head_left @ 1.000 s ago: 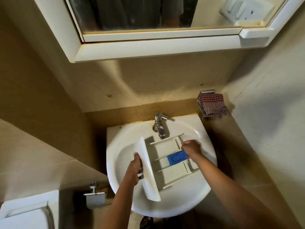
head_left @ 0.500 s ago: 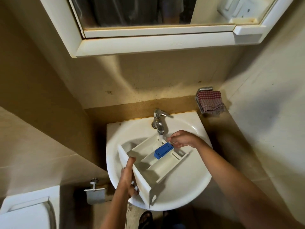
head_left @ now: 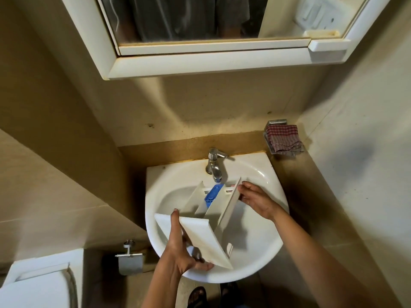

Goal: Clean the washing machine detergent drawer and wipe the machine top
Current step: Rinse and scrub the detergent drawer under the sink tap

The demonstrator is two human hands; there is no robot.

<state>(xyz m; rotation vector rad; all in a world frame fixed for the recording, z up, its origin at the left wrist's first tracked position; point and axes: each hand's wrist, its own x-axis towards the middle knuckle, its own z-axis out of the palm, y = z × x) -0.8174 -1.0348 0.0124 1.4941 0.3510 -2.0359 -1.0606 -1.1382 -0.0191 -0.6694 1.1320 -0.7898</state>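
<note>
I see a small bathroom corner with beige tiled walls (head_left: 55,107) under warm, dim light. A white mirror cabinet (head_left: 200,65) runs across the top of the frame and throws a shadow on the wall beneath it. At centre sits a white basin (head_left: 264,172) with a chrome tap (head_left: 214,165). A red checked cloth (head_left: 283,141) hangs on a metal holder (head_left: 277,122) at right. At lower left are a paper holder (head_left: 130,262) and a white toilet cistern (head_left: 37,283).
</note>
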